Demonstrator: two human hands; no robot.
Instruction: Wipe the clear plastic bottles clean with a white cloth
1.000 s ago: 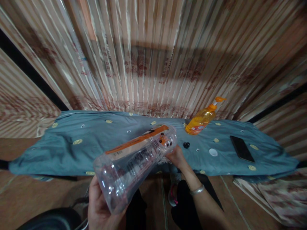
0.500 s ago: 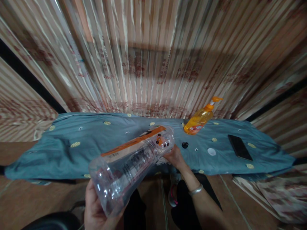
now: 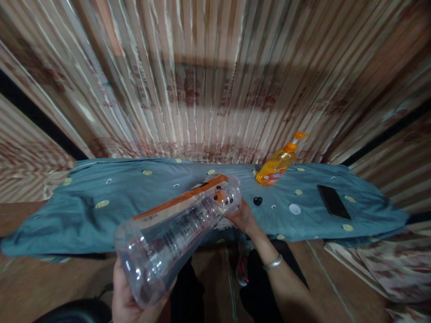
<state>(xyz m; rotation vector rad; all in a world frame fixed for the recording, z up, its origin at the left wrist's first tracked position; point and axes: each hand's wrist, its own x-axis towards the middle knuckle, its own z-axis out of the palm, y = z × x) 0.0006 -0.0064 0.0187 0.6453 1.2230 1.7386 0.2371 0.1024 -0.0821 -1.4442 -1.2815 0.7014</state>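
I held large clear plastic bottle with orange label [image 3: 178, 224] tilted above blue cloth-covered table [image 3: 101, 206]: left hand [image 3: 126, 300] cupped base, right hand [image 3: 240, 215] curled round neck. Best supported both ends, steady.

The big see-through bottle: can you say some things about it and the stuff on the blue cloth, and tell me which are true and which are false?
1. The clear bottle is held by both hands. True: the left hand cups its base, the right hand is at its far end.
2. The bottle stands upright on the cloth. False: it is tilted, held in the air.
3. An orange pump bottle stands on the blue cloth. True.
4. The black phone lies left of the pump bottle. False: it lies to its right.
5. The right wrist wears a bracelet. True.
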